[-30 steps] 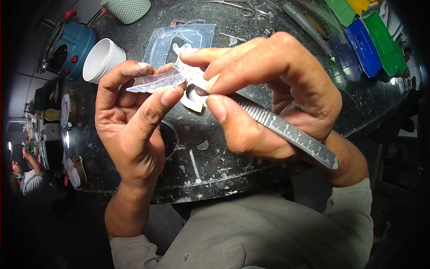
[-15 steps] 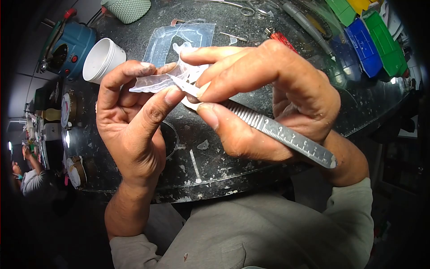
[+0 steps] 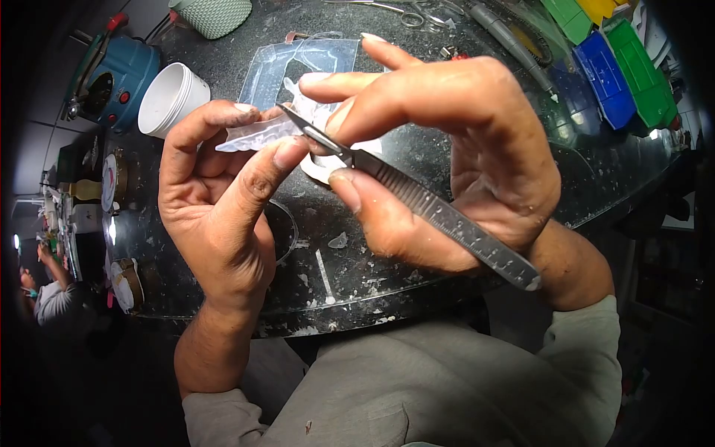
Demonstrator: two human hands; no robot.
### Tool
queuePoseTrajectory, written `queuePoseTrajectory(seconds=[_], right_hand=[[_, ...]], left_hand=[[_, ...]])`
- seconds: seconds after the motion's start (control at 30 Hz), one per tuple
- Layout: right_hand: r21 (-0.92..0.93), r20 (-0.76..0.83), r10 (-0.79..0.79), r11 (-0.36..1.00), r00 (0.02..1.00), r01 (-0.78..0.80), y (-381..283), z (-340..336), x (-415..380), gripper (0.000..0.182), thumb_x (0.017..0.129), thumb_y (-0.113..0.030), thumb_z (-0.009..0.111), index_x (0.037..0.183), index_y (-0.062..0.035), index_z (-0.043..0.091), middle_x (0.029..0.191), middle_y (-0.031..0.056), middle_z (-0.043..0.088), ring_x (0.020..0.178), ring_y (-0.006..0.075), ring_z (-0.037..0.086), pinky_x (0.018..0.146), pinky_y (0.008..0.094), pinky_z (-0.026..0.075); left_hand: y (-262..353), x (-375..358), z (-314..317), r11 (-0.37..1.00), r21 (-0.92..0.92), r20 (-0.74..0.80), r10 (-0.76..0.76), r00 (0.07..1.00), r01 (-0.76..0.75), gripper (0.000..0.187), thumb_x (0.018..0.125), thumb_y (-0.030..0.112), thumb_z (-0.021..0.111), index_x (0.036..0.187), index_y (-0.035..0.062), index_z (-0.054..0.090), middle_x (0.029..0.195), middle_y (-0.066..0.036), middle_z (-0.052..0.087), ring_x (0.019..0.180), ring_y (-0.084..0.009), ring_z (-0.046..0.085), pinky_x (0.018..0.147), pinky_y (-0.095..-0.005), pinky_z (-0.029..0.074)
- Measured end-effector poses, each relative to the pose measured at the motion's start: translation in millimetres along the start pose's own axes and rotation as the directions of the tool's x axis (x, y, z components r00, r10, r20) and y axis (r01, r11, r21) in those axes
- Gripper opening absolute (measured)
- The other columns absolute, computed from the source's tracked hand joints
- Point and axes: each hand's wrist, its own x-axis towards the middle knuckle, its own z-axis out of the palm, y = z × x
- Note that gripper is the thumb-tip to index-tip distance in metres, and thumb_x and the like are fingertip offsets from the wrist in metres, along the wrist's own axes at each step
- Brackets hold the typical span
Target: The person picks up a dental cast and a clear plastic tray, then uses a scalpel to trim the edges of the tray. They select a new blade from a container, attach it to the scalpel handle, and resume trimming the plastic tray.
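Observation:
A clear plastic piece (image 3: 257, 132) with a jagged lower edge is pinched between the thumb and fingers of my left hand (image 3: 223, 194). My right hand (image 3: 462, 149) holds a metal scalpel (image 3: 447, 216), its handle marked with a ruler scale. The scalpel's blade points up and left and lies at the plastic, near my left thumb tip. Below the blade, a white rounded object (image 3: 319, 173) shows partly between the hands; my right fingers hide much of it. Whether the blade touches the plastic is hard to tell.
Behind the hands lies a cut clear sheet (image 3: 264, 71). White cups (image 3: 173, 100) and a blue-green device (image 3: 126, 82) stand left. Scissors (image 3: 413, 18), a grey handpiece (image 3: 514, 52), and blue (image 3: 603, 78) and green bins (image 3: 640, 74) are farther back. Another person (image 3: 56, 290) is far left.
The scalpel has turned so its dark blade shows, and its handle end has moved slightly down and left. My right fingers have lifted and spread somewhat. My left hand has barely moved.

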Motion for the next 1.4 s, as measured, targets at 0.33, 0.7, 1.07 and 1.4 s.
queuePoseTrajectory(seconds=[0.33, 0.7, 1.07, 1.4], right_hand=[[-0.052, 0.126, -0.049, 0.997, 0.991, 0.056, -2, -3, -3, 0.036, 0.065, -0.004, 0.077, 0.099, -0.0022, 0.067, 0.094, 0.0154, 0.066, 0.086, 0.0293, 0.068, 0.075, 0.0376, 0.056], [-0.103, 0.085, -0.123, 0.986, 0.989, 0.132, 3, 5, -7, 0.023, 0.072, -0.010, 0.074, 0.091, -0.0033, 0.065, 0.088, 0.0108, 0.065, 0.088, 0.0289, 0.069, 0.090, 0.0506, 0.053], [-0.115, 0.103, -0.119, 0.985, 0.987, 0.131, 2, 5, -6, 0.019, 0.074, -0.010, 0.073, 0.090, -0.0051, 0.064, 0.086, 0.0088, 0.064, 0.085, 0.0256, 0.069, 0.088, 0.0536, 0.054], [-0.147, 0.084, -0.123, 0.980, 0.989, 0.135, 3, 7, -7, 0.019, 0.074, -0.012, 0.074, 0.088, -0.0047, 0.064, 0.084, 0.0077, 0.064, 0.084, 0.0250, 0.069, 0.088, 0.0547, 0.053]], left_hand=[[0, -4, 1, 0.975, 0.158, 0.049, 0.150, 0.988, -0.156, 0.038, 0.083, -0.003, 0.065, 0.119, -0.0057, 0.052, 0.113, -0.014, 0.062, 0.101, -0.0180, 0.064, 0.091, -0.0288, 0.051], [-1, -3, 2, 0.956, 0.170, 0.099, 0.227, 0.969, -0.241, 0.035, 0.084, -0.006, 0.060, 0.119, -0.0067, 0.052, 0.115, -0.015, 0.060, 0.108, -0.0201, 0.063, 0.093, -0.0300, 0.051], [6, -6, 7, 0.936, 0.311, 0.014, 0.168, 0.986, -0.164, 0.034, 0.084, -0.005, 0.060, 0.117, -0.0064, 0.052, 0.115, -0.015, 0.060, 0.097, -0.0130, 0.063, 0.088, -0.0258, 0.049], [7, -7, 10, 0.936, 0.320, -0.015, 0.158, 0.987, -0.144, 0.035, 0.083, -0.006, 0.060, 0.117, -0.0062, 0.052, 0.114, -0.014, 0.061, 0.093, -0.0120, 0.063, 0.085, -0.0241, 0.049]])
